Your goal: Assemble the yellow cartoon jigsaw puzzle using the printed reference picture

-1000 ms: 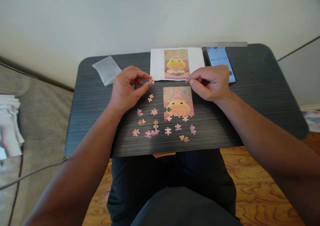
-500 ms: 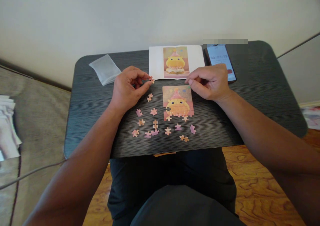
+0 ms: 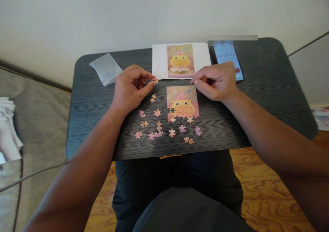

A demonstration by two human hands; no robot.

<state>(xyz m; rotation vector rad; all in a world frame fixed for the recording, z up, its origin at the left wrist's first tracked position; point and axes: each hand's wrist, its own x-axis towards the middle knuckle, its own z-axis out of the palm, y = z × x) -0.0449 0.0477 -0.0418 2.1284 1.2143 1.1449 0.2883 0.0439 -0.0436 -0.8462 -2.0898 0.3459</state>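
Observation:
Between the thumb and fingers of my left hand (image 3: pixel 132 88) is a small jigsaw puzzle piece (image 3: pixel 155 80), pinkish and pale, held just above the table. Curled in a pinch, my right hand (image 3: pixel 217 81) hovers by the upper right corner of the partly joined puzzle (image 3: pixel 182 101); nothing shows at its fingertips. That puzzle shows a yellow character in a pink hat, with a ragged lower edge and a gap at its left side. Several loose puzzle pieces (image 3: pixel 172 133), pink, purple and brown, lie left of it and below it.
Behind the puzzle lies a white sheet with the printed picture (image 3: pixel 180 61). A phone (image 3: pixel 227 59) showing a timer rests to its right, partly behind my right hand. At the left is a clear plastic bag (image 3: pixel 105 69). The dark table (image 3: pixel 272 98) stands against the wall.
The view has shifted slightly, so the table things sit a little higher in the picture. Both hands keep nearly the same pose, the left still holding the puzzle piece.

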